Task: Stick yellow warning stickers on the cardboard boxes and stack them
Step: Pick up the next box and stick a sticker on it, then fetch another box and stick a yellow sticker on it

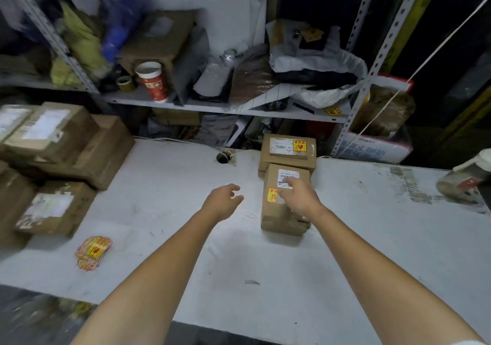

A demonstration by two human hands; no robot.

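Note:
A small cardboard box lies on the white table right of centre, with a white label and a yellow warning sticker on top. My right hand rests on its top with fingers stretched toward the label. Behind it, touching, sits a second box that also bears a yellow sticker. My left hand hovers left of the near box, fingers loosely curled, holding nothing. A loose pile of yellow stickers lies at the table's left front.
Several cardboard boxes are stacked at the left end of the table. A cable hole is in the table behind my left hand. A cluttered metal shelf with a red cup stands behind. A jar lies at the right edge.

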